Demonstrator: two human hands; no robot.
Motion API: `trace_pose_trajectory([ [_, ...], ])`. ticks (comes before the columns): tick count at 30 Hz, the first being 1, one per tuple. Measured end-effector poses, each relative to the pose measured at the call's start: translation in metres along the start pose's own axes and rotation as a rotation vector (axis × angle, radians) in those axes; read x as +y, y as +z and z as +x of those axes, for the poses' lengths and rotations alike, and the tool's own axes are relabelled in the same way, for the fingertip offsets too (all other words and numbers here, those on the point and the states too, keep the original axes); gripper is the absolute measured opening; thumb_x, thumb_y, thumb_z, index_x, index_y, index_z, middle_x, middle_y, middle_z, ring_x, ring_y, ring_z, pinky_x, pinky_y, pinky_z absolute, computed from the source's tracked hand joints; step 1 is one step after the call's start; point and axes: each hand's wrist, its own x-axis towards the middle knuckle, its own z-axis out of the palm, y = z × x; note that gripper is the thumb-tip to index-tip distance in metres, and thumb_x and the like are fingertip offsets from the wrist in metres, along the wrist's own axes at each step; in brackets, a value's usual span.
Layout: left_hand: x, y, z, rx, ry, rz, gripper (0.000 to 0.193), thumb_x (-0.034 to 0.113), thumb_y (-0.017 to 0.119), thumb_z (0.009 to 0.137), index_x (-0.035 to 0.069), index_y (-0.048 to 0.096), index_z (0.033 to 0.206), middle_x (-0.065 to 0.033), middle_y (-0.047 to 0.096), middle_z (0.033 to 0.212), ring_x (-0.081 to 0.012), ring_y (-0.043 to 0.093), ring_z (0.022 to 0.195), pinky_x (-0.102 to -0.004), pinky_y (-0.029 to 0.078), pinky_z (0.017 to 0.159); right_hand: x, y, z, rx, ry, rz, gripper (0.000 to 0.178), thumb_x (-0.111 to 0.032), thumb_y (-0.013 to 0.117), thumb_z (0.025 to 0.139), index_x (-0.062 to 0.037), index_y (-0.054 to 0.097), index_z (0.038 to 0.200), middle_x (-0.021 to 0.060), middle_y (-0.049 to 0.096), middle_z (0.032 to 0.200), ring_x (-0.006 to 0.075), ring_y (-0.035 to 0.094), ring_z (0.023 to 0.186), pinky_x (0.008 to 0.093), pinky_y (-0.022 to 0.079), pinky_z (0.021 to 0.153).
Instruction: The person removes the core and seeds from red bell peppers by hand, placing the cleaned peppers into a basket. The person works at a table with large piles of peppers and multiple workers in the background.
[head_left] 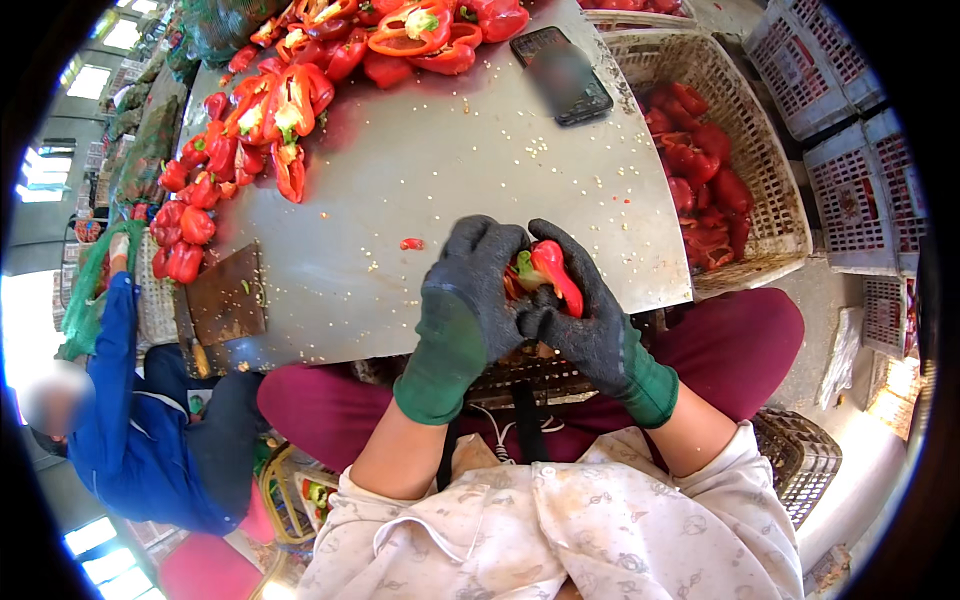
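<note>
Both gloved hands are closed on one red pepper [556, 275], held just off the near edge of the metal table [430, 170]: the left hand [472, 285] curls over its left side, while the right hand [588, 318] wraps the other side, its thumb and fingers bent inward. The pepper's green stem end [524, 264] faces up between them, and the step looks to be working that part loose from the red flesh (how deep the fingertips reach is hidden). To do it well, the right hand should cradle the wall steadily without crushing it, and the left should pull close around the stem, so that the core comes out whole and little flesh tears away. Slick gloves could let the pepper slip, so a firm, even hold matters. Pale seeds and a small red scrap [411, 244] lie on the table beyond.
</note>
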Motion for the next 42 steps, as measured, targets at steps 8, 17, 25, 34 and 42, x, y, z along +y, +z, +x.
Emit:
trace_pose_trajectory([
  [8, 0.01, -0.003, 0.01, -0.148, 0.006, 0.146, 0.048, 0.023, 0.08, 0.072, 0.008, 0.059, 0.113, -0.0173, 0.068, 0.1, -0.0404, 0.067, 0.085, -0.0455, 0.054, 0.073, 0.019, -0.002, 0.004, 0.043, -0.146, -0.233, 0.067, -0.003, 0.07, 0.088, -0.0054, 0.04, 0.148, 0.0169, 0.057, 0.134, 0.0259, 0.059, 0.122, 0.0373, 0.049, 0.101],
  [17, -0.014, -0.023, -0.006, -0.327, 0.235, 0.406, 0.031, 0.022, 0.071, 0.08, 0.012, 0.056, 0.105, -0.0138, 0.065, 0.074, -0.0345, 0.067, 0.064, -0.045, 0.052, 0.058, -0.026, -0.02, 0.006, -0.258, -0.127, -0.765, 0.069, 0.003, 0.068, 0.08, -0.0094, 0.046, 0.144, 0.0205, 0.06, 0.13, 0.0382, 0.06, 0.119, 0.0414, 0.05, 0.099],
  [25, -0.061, -0.073, -0.03, -0.411, -0.103, 0.386, 0.024, 0.024, 0.068, 0.082, 0.007, 0.055, 0.094, -0.017, 0.068, 0.079, -0.0414, 0.066, 0.072, -0.0484, 0.053, 0.066, -0.028, -0.051, 0.0, -0.127, -0.006, -0.657, 0.062, 0.011, 0.058, 0.078, -0.008, 0.057, 0.137, 0.016, 0.062, 0.132, 0.0287, 0.06, 0.123, 0.0369, 0.047, 0.104],
  [34, -0.029, -0.057, -0.067, -0.103, -0.214, -0.23, 0.047, 0.023, 0.074, 0.087, 0.011, 0.06, 0.13, -0.021, 0.064, 0.124, -0.0378, 0.067, 0.103, -0.0377, 0.055, 0.084, -0.013, 0.001, 0.007, -0.104, -0.587, -0.98, 0.073, -0.005, 0.069, 0.08, -0.0099, 0.045, 0.149, 0.0193, 0.053, 0.142, 0.0393, 0.059, 0.121, 0.0432, 0.05, 0.102],
  [42, -0.136, -0.093, -0.02, 0.335, -0.353, 0.026, 0.03, 0.021, 0.066, 0.093, 0.001, 0.07, 0.116, -0.0194, 0.074, 0.097, -0.0193, 0.073, 0.083, -0.0331, 0.057, 0.077, 0.005, -0.051, 0.008, 0.043, 0.111, 0.403, 0.055, -0.015, 0.064, 0.092, -0.0019, 0.048, 0.143, 0.0134, 0.056, 0.142, 0.0296, 0.049, 0.135, 0.041, 0.039, 0.114],
])
